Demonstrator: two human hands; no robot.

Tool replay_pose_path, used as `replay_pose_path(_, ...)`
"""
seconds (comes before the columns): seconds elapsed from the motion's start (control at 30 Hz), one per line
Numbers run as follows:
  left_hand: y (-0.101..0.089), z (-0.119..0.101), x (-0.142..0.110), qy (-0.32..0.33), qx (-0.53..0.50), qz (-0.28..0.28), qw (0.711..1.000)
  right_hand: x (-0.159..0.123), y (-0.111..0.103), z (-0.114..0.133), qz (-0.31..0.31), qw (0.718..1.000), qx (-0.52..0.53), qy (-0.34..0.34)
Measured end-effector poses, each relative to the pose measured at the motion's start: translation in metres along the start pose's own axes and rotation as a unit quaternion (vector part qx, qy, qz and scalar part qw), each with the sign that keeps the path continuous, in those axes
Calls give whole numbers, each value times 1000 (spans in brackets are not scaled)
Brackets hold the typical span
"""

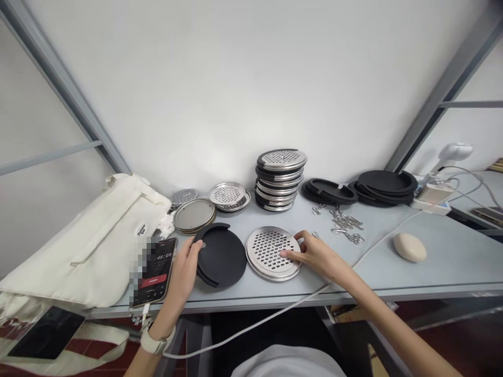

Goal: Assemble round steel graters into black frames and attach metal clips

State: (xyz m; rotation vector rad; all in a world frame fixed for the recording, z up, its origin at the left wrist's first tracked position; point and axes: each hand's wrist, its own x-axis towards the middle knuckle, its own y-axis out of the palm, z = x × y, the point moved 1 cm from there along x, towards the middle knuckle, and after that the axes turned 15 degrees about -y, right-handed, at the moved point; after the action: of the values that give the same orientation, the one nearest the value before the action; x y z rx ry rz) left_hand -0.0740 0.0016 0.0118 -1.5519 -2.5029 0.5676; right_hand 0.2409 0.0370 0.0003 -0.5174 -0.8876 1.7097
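Note:
A black round plastic piece [222,256] with a raised partial rim is held at its left edge by my left hand [187,262], thumb on top and fingers underneath. Just to its right, a round metal plate with slotted holes [271,248] lies on the desk. My right hand [308,254] grips that plate by its right edge, thumb on its face. Plain metal discs [194,213] are stacked behind the black piece. Behind the slotted plate stands a tall stack of metal and black round pieces [280,180], next to more perforated plates [228,195].
Several small metal hooks [346,222] lie right of centre, in front of black round pieces [332,191]. A white cable [283,317] crosses the desk's front edge. A phone [159,267] and white bag [90,235] sit left; a beige rounded object [409,247] lies right.

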Motion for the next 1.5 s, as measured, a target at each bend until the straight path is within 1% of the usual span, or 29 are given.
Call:
replay_pose_path(0.07, 3, 0, -1, -8, 8, 10, 1000, 4, 0, -5, 3, 1000, 6, 13)
replay_pose_path(0.17, 5, 1, -1, -16, 14, 5, 1000, 9, 3, -11, 10, 1000, 22, 17)
replay_pose_path(0.23, 5, 1, -1, -13, 18, 5, 1000, 10, 5, -12, -8, 999, 34, 8)
replay_pose_path(0.37, 5, 2, -1, -10, 19, -6, 1000, 10, 5, -6, -68, 995, 75, -13)
replay_pose_path(0.47, 8, 3, -2, -21, 26, -8, 999, 10, 0, -2, -78, 986, 144, -34)
replay_pose_path(0.53, 12, 5, -4, -21, 46, 4, 999, 10, -7, -2, -80, 977, 193, -49)
replay_pose_path(0.6, 16, 6, -6, -10, 79, 21, 997, 9, -14, -4, -96, 967, 227, -56)
replay_pose_path(0.7, 23, 6, -13, 20, 141, 69, 987, 6, -24, -5, -120, 952, 278, -46)
replay_pose_path(0.8, 27, 4, -20, 40, 184, 90, 978, 1, -27, 0, -106, 939, 325, -32)
replay_pose_path(0.87, 29, 3, -24, 60, 216, 103, 969, -1, -23, 4, -89, 937, 337, -35)
replay_pose_path(0.93, 30, 3, -27, 78, 244, 114, 960, -3, -14, 7, -72, 938, 336, -51)
replay_pose_path(1.0, 31, 3, -29, 90, 267, 113, 953, -4, -4, 7, -65, 948, 307, -57)
replay_pose_path(1.13, 33, 4, -30, 111, 311, 88, 940, -5, 12, 9, -94, 978, 177, -58)
replay_pose_path(1.2, 34, 5, -31, 115, 330, 73, 934, -6, 15, 12, -88, 987, 117, -72)
replay_pose_path(1.3, 35, 6, -32, 118, 347, 60, 929, -10, 16, 19, -56, 991, 78, -95)
replay_pose_path(1.5, 36, 7, -33, 120, 356, 63, 924, -17, 8, 28, 40, 989, 64, -129)
